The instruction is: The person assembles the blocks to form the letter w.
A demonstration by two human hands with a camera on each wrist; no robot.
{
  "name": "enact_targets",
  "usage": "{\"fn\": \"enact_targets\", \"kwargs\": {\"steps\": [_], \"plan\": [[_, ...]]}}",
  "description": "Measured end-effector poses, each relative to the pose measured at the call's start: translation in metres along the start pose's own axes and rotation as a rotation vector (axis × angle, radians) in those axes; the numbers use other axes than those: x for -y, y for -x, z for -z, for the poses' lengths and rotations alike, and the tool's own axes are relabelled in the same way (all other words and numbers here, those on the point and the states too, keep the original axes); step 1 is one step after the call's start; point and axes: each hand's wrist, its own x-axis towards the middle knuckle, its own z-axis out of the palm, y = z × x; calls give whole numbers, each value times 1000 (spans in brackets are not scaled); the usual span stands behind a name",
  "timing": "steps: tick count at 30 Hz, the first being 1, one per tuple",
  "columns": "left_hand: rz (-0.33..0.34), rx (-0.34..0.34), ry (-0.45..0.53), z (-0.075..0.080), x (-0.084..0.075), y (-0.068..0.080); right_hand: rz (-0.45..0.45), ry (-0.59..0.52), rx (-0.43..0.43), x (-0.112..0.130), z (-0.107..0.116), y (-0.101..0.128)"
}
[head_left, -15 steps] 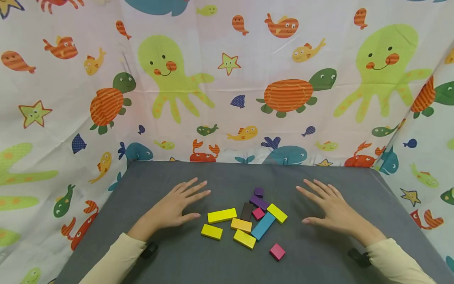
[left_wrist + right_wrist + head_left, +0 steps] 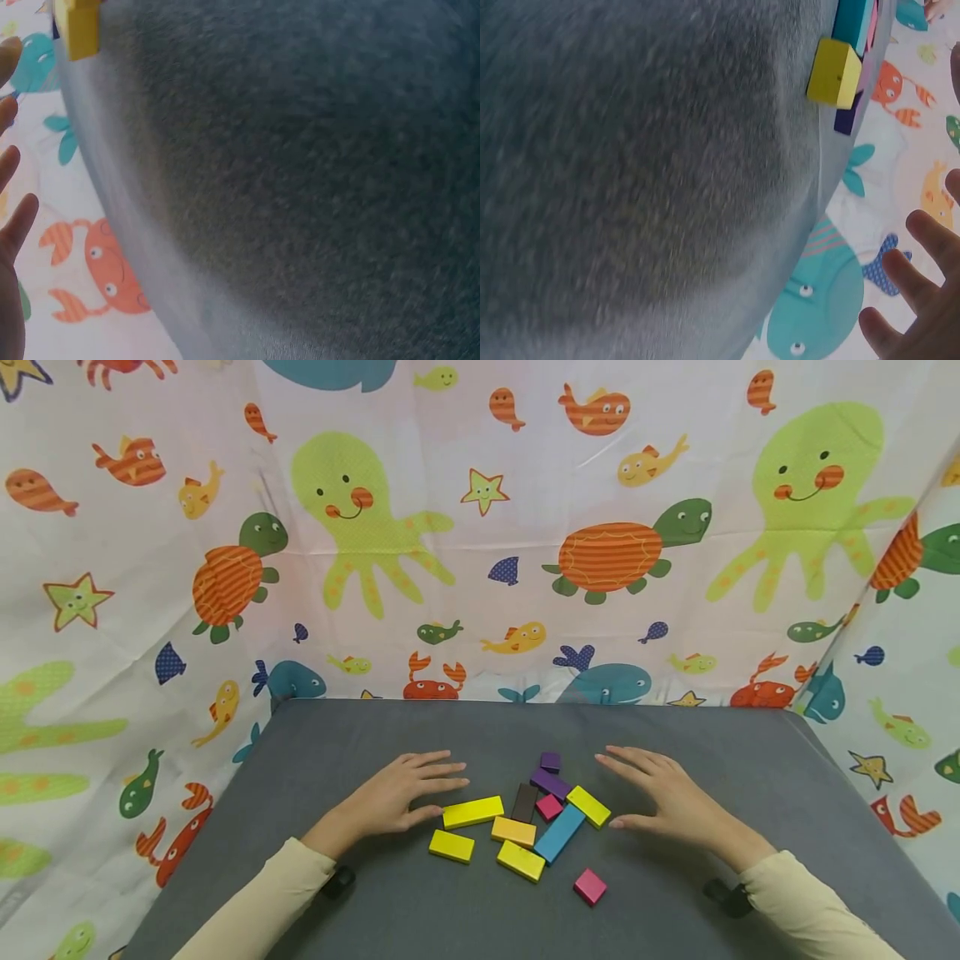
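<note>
Both hands hover with spread fingers on either side of a loose group of coloured blocks, holding nothing. My left hand (image 2: pixel 393 793) is nearest the long yellow block (image 2: pixel 472 812), its thumb tip close to that block's left end. A shorter yellow block (image 2: pixel 452 846) lies just in front. On the other side, my right hand (image 2: pixel 667 797) has its thumb near another yellow block (image 2: pixel 588 806). Between them lie a blue block (image 2: pixel 559 834), a dark brown block (image 2: pixel 524 803), an orange block (image 2: pixel 513 832), a yellow block (image 2: pixel 521 861), a red block (image 2: pixel 549 807) and a purple block (image 2: pixel 551 783).
A small purple block (image 2: pixel 551 762) sits at the back of the group, and a red cube (image 2: pixel 590 887) lies apart at the front. The grey table (image 2: pixel 465 918) ends at a curtain (image 2: pixel 480 552) printed with sea animals, which also hangs along both sides.
Both hands have moved inward toward the blocks, the left one to the right and the right one to the left. The blocks stay in the same arrangement.
</note>
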Motion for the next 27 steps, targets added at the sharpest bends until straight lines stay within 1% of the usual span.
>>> {"fn": "enact_targets", "kwargs": {"steps": [5, 8, 11, 15, 22, 27], "plan": [[-33, 47, -24, -5, -3, -3, 19, -19, 19, 3, -7, -6], [-30, 77, -35, -7, -4, -4, 18, -41, 34, 5, -10, -8], [-15, 100, -23, -9, -6, -4, 4, -58, 56, 8, -13, -9], [-11, 103, -10, -13, -7, -2, -11, -75, 85, 12, -17, -11], [-61, 101, -85, -15, -8, 1, -40, -126, 129, 19, -24, -15], [-49, 102, -98, -17, -9, 2, -36, -155, 142, 24, -28, -18]]}}
